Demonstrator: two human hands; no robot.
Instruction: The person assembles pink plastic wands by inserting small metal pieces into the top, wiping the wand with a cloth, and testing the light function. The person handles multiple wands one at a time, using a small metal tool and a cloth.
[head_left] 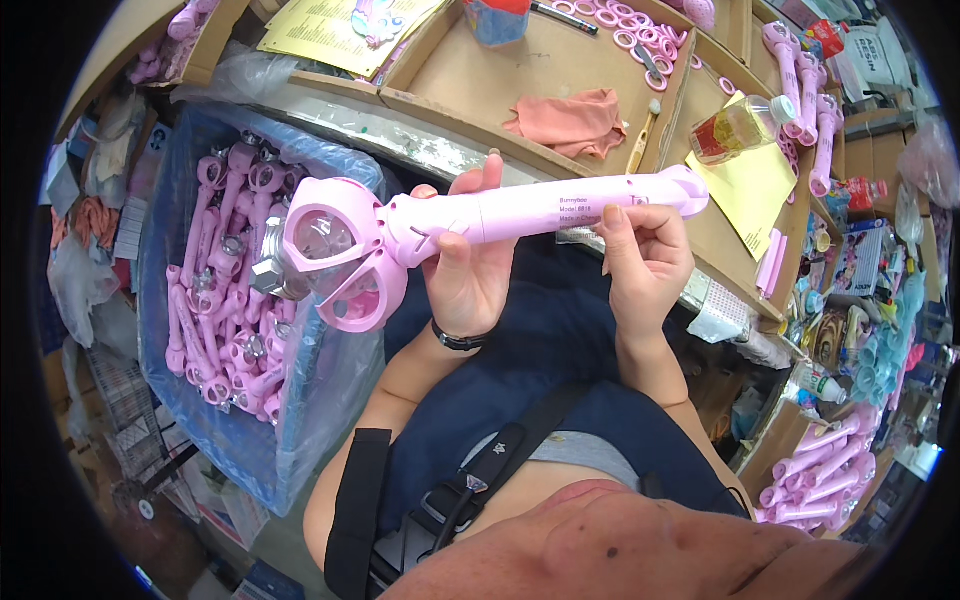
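Note:
A pink plastic toy wand (530,208) lies nearly level in front of my chest. Its wide, ring-shaped head (345,300) with clear round parts points left, and small dark print runs along the handle. My left hand (468,285) is wrapped around the handle just beside the head, palm up, with fingertips showing over the far side. Toward the handle's right end, my right hand (645,262) is closed with thumb and fingers against the printed part. Whether the right fingers hold something small as well, I cannot tell.
At left stands a blue plastic-lined bin (330,400) with several similar pink wands. Ahead, a cardboard tray (460,90) holds pink rings (625,38), an orange cloth (572,122) and a brush (643,140). A bottle (740,130) lies on yellow paper (755,205). More pink parts (820,475) lie lower right.

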